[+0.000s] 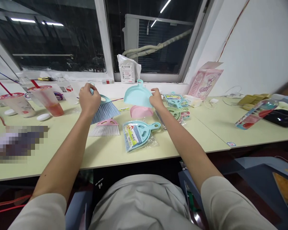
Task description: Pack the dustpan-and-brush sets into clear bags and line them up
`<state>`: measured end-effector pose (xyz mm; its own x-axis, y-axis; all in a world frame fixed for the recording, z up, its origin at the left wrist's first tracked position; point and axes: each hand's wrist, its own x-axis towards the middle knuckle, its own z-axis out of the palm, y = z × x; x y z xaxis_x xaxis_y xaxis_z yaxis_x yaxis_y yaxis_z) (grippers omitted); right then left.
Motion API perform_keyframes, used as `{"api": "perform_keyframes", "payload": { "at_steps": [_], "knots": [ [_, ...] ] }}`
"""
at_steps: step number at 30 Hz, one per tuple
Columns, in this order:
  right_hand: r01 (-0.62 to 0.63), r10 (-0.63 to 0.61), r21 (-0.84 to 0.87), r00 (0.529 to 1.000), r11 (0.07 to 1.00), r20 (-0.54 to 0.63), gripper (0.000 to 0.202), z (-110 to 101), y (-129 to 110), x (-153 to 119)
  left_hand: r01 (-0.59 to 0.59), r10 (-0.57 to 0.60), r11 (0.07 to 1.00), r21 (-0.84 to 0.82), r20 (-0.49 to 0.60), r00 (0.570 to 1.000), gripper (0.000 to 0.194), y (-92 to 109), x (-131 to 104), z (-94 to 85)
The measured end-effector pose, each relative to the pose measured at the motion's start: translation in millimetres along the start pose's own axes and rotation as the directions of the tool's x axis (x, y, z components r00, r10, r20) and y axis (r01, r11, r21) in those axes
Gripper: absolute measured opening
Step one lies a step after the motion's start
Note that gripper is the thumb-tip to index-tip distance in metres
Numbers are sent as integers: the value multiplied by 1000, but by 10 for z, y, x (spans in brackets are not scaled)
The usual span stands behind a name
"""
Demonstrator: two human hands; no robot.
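My left hand [89,98] is closed round the handle of a light blue hand brush [106,111], whose grey-blue bristles point down and to the right. The fingers of my right hand [156,97] pinch the right edge of a light blue dustpan [136,95], held up with its handle on top. Below the raised brush, a pink hand brush [107,127] with white bristles lies on the table. A pink dustpan [141,111] shows beneath the blue one. Nearer me lies a blue brush-and-dustpan set [137,134] in clear wrapping.
More wrapped sets [177,107] lie beyond my right forearm. Drink cups [48,100] and a white mouse-like object [43,117] stand at the left. A pink box [206,81] leans by the wall, and a bottle [255,114] lies at the right of the table [206,134].
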<state>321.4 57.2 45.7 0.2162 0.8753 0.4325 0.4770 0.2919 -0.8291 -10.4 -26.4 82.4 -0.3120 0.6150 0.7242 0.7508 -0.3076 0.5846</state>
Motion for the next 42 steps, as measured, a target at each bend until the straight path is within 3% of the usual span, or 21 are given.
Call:
{"api": "perform_keyframes", "payload": {
  "at_steps": [2, 4, 7, 11, 14, 16, 19, 23, 25, 26, 29, 30, 31, 34, 36, 39, 42],
  "knots": [
    [-12, 8, 117, 999, 993, 37, 59, 66, -68, -181, -64, 63, 998, -22, -36, 997, 17, 166, 81, -49],
    [-4, -26, 228, 991, 974, 131, 44, 143, -156, -365, -80, 83, 994, -70, 36, 996, 16, 352, 96, 17],
    [-29, -86, 351, 948, 936, 306, 16, 217, -280, -592, -102, 128, 982, -158, 165, 978, 13, 593, 32, 285],
    [-167, -51, 452, 900, 876, 432, 6, 202, -327, -726, -170, 214, 961, -218, 199, 956, 21, 701, -83, 661],
    [-270, 5, 517, 890, 812, 456, 8, 164, -291, -732, -103, 159, 961, -255, 209, 965, 34, 657, -163, 811],
    [-264, 2, 536, 898, 802, 440, 22, 152, -270, -735, -53, 111, 967, -248, 225, 968, 40, 631, -212, 857],
    [-219, -36, 505, 894, 835, 446, 44, 157, -261, -772, 15, 39, 979, -205, 259, 965, 46, 650, -251, 888],
    [-291, -24, 525, 858, 799, 512, 49, 167, -272, -824, 53, -20, 992, -110, 283, 959, 47, 711, -208, 867],
    [-325, -3, 543, 856, 774, 516, 43, 159, -284, -825, 83, -38, 991, -107, 371, 928, 35, 698, -169, 808],
    [-333, 6, 549, 858, 767, 513, 39, 153, -292, -820, 126, -51, 982, -139, 450, 892, 31, 673, -155, 767],
    [-362, 36, 557, 859, 748, 510, 31, 131, -319, -802, 351, -41, 885, -306, 700, 713, 32, 540, -165, 642],
    [-376, 48, 556, 856, 741, 515, 30, 126, -326, -800, 397, -19, 847, -352, 727, 686, 31, 485, -188, 615],
    [-390, 57, 555, 851, 735, 522, 29, 122, -333, -802, 402, -1, 828, -390, 717, 697, 30, 430, -219, 600],
    [-422, 75, 548, 835, 722, 545, 29, 119, -345, -824, 229, 35, 873, -431, 522, 852, 29, 298, -338, 635],
    [-443, 87, 546, 826, 712, 557, 34, 122, -348, -838, 122, 59, 903, -413, 399, 915, 23, 256, -408, 694],
    [-474, 100, 552, 813, 686, 574, 40, 132, -341, -839, 68, 73, 908, -413, 315, 946, 16, 256, -463, 762],
    [-489, 98, 555, 803, 673, 588, 42, 149, -316, -825, 65, 101, 887, -457, 330, 938, 15, 286, -475, 773]
  ]
}}
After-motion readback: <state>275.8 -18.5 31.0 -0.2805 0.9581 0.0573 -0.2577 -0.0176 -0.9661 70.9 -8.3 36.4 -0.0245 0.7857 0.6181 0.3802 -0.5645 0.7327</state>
